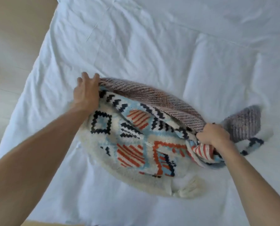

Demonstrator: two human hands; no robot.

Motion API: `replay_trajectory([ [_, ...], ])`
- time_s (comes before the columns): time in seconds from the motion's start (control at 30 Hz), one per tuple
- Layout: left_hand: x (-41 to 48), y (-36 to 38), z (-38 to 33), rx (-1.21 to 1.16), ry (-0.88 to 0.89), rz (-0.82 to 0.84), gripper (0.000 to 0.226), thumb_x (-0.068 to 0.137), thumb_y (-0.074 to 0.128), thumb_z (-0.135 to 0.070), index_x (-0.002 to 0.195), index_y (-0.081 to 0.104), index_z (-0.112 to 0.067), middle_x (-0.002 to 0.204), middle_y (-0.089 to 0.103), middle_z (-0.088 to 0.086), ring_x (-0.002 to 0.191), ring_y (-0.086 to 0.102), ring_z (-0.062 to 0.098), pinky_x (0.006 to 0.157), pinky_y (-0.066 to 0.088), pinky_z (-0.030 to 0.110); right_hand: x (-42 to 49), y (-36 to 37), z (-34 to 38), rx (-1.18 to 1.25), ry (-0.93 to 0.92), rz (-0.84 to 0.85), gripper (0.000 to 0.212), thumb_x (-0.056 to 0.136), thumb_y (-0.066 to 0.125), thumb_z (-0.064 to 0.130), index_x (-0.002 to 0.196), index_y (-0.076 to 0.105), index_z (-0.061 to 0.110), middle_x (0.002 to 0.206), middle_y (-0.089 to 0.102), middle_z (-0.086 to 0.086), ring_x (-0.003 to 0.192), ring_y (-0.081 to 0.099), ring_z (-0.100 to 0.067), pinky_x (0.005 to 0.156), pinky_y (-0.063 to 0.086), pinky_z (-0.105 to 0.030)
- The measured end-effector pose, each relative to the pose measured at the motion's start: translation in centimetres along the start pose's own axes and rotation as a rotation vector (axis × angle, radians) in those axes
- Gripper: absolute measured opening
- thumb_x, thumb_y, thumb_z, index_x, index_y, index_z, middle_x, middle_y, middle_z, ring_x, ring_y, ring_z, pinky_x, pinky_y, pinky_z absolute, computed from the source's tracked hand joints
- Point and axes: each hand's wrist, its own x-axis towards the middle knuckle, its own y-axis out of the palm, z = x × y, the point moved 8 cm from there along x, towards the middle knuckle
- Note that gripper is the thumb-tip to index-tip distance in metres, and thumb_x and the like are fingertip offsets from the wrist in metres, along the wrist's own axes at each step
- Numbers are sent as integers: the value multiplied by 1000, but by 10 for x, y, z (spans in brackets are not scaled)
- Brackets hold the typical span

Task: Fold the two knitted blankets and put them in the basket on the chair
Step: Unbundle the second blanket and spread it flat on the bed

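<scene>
A cream knitted blanket (129, 144) with blue, navy and orange geometric patterns lies bunched in the middle of the white bed (136, 46). Along its far side lies a mauve ribbed knitted blanket (152, 93), and a corner of it sticks out at the right. My left hand (86, 92) presses against the left end of the bundle with its fingers straight. My right hand (213, 135) grips a bunch of both blankets at the right end, fingers curled into the fabric. No basket or chair is in view.
The white sheet is wrinkled all round the bundle. The bed's left edge runs diagonally, with a pale beige floor (10, 54) beyond it. A fringed cream tassel (189, 188) lies at the near edge of the patterned blanket.
</scene>
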Motion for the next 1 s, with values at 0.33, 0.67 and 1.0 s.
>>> replay_trajectory([
  [0.33, -65, 14, -96, -19, 332, -199, 60, 70, 56, 1, 128, 41, -11, 124, 44, 18, 112, 43, 36, 94, 37, 49, -44, 40, -33, 320, 13, -418, 52, 81, 66, 26, 123, 45, 6, 112, 52, -22, 95, 55, -37, 73, 44, -38],
  [0.67, -265, 127, -112, 63, 794, 342, 54, 68, 66, -50, 111, 52, -21, 107, 57, 5, 93, 55, 23, 80, 51, 40, -122, 68, 45, 230, -769, -690, 43, 68, 76, 16, 107, 59, 13, 104, 55, -5, 94, 53, -20, 85, 47, -35],
  [1.0, -244, 116, -88, 267, 605, 270, 46, 90, 49, -12, 134, 47, -23, 130, 49, 0, 117, 42, 24, 104, 33, 38, -136, 146, 101, 87, -607, -470, 30, 57, 79, 11, 85, 68, 10, 71, 65, -5, 66, 58, -24, 61, 48, -34],
])
